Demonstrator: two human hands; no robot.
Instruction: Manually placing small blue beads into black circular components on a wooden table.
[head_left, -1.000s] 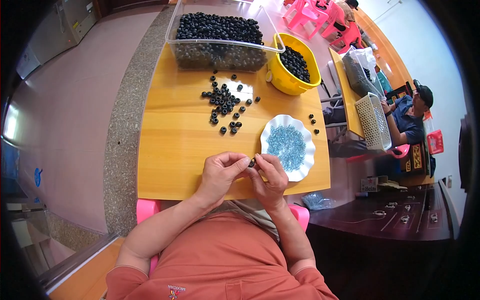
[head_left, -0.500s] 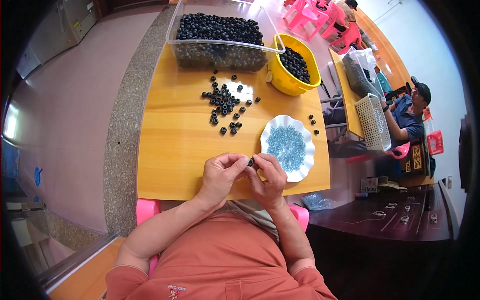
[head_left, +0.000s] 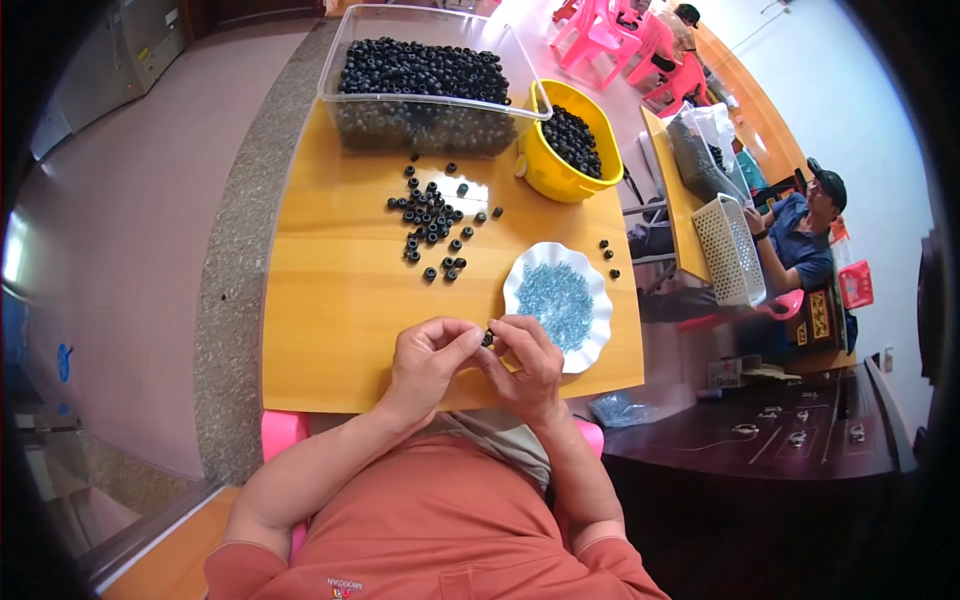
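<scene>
Black ring (head_left: pixel 488 339) sits in the fingertips above the near part of the wooden table (head_left: pixel 340 310), where both hands meet. The right hand (head_left: pixel 530 368) grips it between thumb and forefinger. The left hand (head_left: pixel 425 365) has its thumb tip at the ring's 9 o'clock side, fingers curled; whether it also grips, I cannot tell.

Just beside the hands, at 2 o'clock, a white scalloped plate (head_left: pixel 598 322) holds small clear-blue pieces (head_left: pixel 555 303). Loose black rings (head_left: pixel 430 222) lie scattered at 11 o'clock, and three more (head_left: pixel 609 257) at 2 o'clock beyond the plate. Farther off, a yellow tub (head_left: pixel 560 182) of black rings stands at 1 o'clock, near a clear box (head_left: pixel 430 100) of them towards 12. Well apart, between 2 and 3 o'clock, a seated co-worker (head_left: pixel 805 240) is behind a white perforated basket (head_left: pixel 728 250).
</scene>
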